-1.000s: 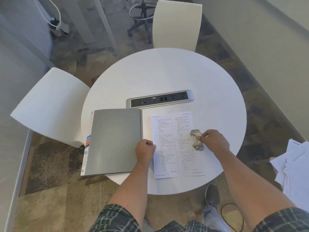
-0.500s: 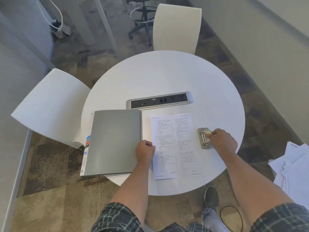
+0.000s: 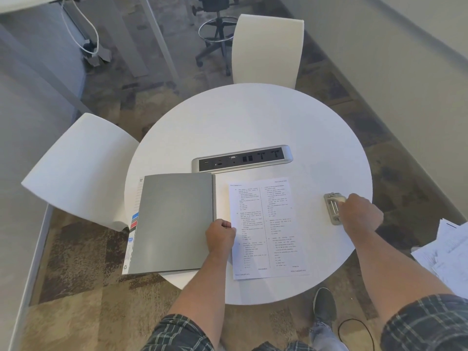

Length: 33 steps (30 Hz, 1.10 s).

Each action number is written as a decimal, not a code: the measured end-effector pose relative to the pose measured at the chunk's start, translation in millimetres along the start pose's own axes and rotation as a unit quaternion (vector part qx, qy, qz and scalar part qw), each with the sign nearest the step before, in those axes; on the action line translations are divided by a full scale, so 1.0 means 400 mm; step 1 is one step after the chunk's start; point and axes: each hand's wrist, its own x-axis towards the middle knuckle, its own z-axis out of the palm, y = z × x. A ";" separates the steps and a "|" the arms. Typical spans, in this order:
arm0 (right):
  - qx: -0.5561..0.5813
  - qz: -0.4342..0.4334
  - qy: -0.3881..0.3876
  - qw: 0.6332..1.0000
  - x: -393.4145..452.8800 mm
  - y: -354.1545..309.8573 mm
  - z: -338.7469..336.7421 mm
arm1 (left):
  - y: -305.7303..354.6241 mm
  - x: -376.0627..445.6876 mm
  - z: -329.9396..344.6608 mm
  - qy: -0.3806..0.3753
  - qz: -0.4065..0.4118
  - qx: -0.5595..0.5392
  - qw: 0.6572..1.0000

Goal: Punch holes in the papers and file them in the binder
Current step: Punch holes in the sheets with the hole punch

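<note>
Grey metal punch [image 3: 334,208] lies on the table [image 3: 253,117] under my right hand [image 3: 362,213], fingers closed on it, well right of the paper [image 3: 266,226], whose long axis parallels it; my left hand [image 3: 219,235], fisted, rests between binder [image 3: 172,221] and paper.

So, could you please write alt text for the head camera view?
A person's right hand rests on a metal hole punch near a round white table's right edge, off the printed sheet. The left hand, a fist, sits between the sheet and a closed grey binder.
</note>
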 end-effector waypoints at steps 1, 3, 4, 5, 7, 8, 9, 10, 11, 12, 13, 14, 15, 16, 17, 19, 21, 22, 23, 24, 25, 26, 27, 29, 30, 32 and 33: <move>0.006 0.003 0.000 1.000 0.000 -0.002 -0.002 | 0.001 0.000 0.001 0.000 -0.002 0.001 1.000; 0.027 0.010 0.011 1.000 -0.013 -0.008 -0.004 | 0.003 -0.001 0.004 0.000 -0.006 0.001 1.000; 0.033 0.005 0.031 0.999 -0.027 -0.012 -0.003 | 0.004 -0.002 0.006 0.000 -0.008 0.001 1.000; 0.033 -0.015 0.062 0.997 -0.043 -0.016 0.002 | 0.005 -0.004 0.008 0.000 -0.009 0.000 1.000; 0.036 -0.098 0.115 0.988 -0.076 -0.021 0.024 | 0.009 -0.009 0.010 0.000 -0.011 0.000 1.000; 0.052 -0.150 0.124 0.979 -0.094 -0.022 0.040 | 0.011 -0.011 0.011 0.000 -0.011 -0.001 1.000; 0.071 -0.200 0.124 0.969 -0.112 -0.022 0.059 | 0.012 -0.011 0.012 -0.001 -0.012 -0.002 1.000; 0.078 -0.246 0.120 0.959 -0.129 -0.022 0.077 | 0.013 -0.012 0.013 -0.003 -0.012 -0.001 1.000; 0.073 -0.288 0.110 0.948 -0.147 -0.022 0.096 | 0.014 -0.012 0.014 -0.006 -0.014 0.000 1.000; 0.063 -0.325 0.093 0.939 -0.165 -0.020 0.114 | 0.015 -0.013 0.016 -0.009 -0.015 -0.003 1.000; 0.051 -0.355 0.076 0.930 -0.182 -0.017 0.134 | 0.017 -0.015 0.018 -0.013 -0.016 -0.008 1.000; 0.039 -0.376 0.066 0.924 -0.198 -0.013 0.153 | 0.019 -0.018 0.021 -0.016 -0.018 -0.014 1.000; 0.029 -0.385 0.062 0.920 -0.211 -0.007 0.171 | 0.021 -0.021 0.025 -0.020 -0.018 -0.018 0.999; 0.025 -0.383 0.060 0.921 -0.220 -0.002 0.185 | 0.023 -0.025 0.030 -0.023 -0.014 -0.021 0.999; 0.027 -0.373 0.055 0.926 -0.227 0.001 0.192 | 0.025 -0.029 0.036 -0.025 -0.012 -0.023 0.999; 0.019 -0.347 0.038 0.937 -0.235 0.005 0.195 | 0.030 -0.037 0.047 -0.028 -0.012 -0.032 0.999; 0.002 -0.333 0.021 0.943 -0.240 0.008 0.188 | 0.034 -0.043 0.058 -0.028 -0.012 -0.042 0.999; -0.004 -0.328 0.014 0.944 -0.242 0.010 0.181 | 0.036 -0.046 0.063 -0.031 -0.011 -0.045 0.998; -0.008 -0.324 0.008 0.946 -0.243 0.012 0.173 | 0.039 -0.049 0.068 -0.035 -0.010 -0.047 0.998; -0.011 -0.320 0.005 0.947 -0.245 0.013 0.167 | 0.042 -0.051 0.074 -0.042 -0.008 -0.049 0.998; -0.014 -0.318 0.004 0.948 -0.247 0.014 0.162 | 0.045 -0.052 0.080 -0.050 -0.004 -0.054 0.997; -0.017 -0.317 0.003 0.948 -0.248 0.015 0.157 | 0.047 -0.054 0.086 -0.057 0.000 -0.057 0.997; -0.021 -0.317 0.001 0.948 -0.249 0.015 0.155 | 0.049 -0.055 0.091 -0.064 0.004 -0.059 0.996; -0.032 -0.319 -0.008 0.947 -0.250 0.014 0.150 | 0.050 -0.059 0.097 -0.077 0.013 -0.060 0.995; -0.036 -0.317 -0.014 0.948 -0.251 0.012 0.147 | 0.050 -0.061 0.098 -0.082 0.017 -0.062 0.995; -0.038 -0.309 -0.019 0.950 -0.254 0.007 0.137 | 0.048 -0.060 0.100 -0.094 0.020 -0.073 0.993; -0.039 -0.307 -0.020 0.951 -0.255 0.004 0.132 | 0.046 -0.058 0.100 -0.099 0.020 -0.079 0.992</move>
